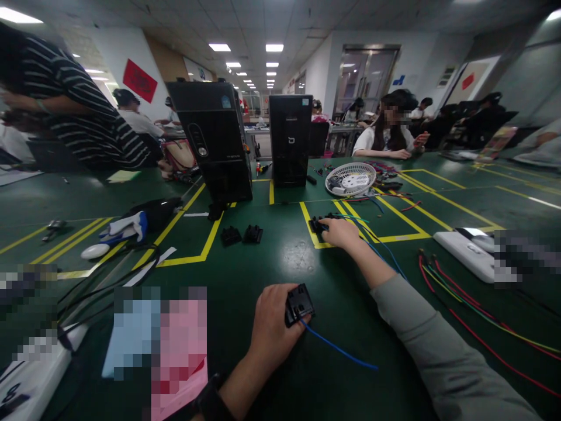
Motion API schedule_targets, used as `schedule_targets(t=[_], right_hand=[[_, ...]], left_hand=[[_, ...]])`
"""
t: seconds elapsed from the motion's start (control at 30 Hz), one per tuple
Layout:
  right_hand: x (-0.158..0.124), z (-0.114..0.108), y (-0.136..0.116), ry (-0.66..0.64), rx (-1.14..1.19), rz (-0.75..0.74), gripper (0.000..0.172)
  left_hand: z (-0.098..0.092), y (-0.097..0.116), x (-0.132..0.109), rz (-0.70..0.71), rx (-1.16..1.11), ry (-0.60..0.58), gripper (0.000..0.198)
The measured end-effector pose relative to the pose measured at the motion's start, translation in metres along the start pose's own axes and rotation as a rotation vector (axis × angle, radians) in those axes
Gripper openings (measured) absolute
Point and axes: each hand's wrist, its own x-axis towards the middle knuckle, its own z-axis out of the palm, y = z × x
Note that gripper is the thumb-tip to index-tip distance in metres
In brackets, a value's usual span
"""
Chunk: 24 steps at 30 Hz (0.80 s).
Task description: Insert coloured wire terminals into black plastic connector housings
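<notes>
In my left hand (274,318), low in the middle of the view, is a small black plastic block (300,304) with slots in its face. A blue wire (339,346) runs out of this block and trails to the right. My right hand (340,232) reaches farther forward, its index finger on a cluster of black parts (316,224) inside a yellow-taped corner. Whether it grips one of them is hidden. Thin wires lead away from that cluster. Two similar black blocks (253,234) sit to the left on the green table (263,266).
Two black computer towers (289,140) stand at the back. Behind my right hand is a white basket (350,178) amid loose wires. Red, green and yellow wires (475,304) lie at right beside a white power strip (464,254). Blurred blue and pink items (179,351) are at lower left. Co-workers sit beyond.
</notes>
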Motion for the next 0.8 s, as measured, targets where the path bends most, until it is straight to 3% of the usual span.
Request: schedule_targets(t=[0.37,0.8], right_hand=[[0.017,-0.007,-0.001,-0.025,0.057,0.017,0.04],[0.013,-0.008,-0.006,-0.011,0.031,0.006,0.034]], left_hand=[[0.001,-0.001,0.0,-0.003,0.001,-0.006,0.043],[-0.002,0.003,0.001,0.007,0.004,0.009,0.042]])
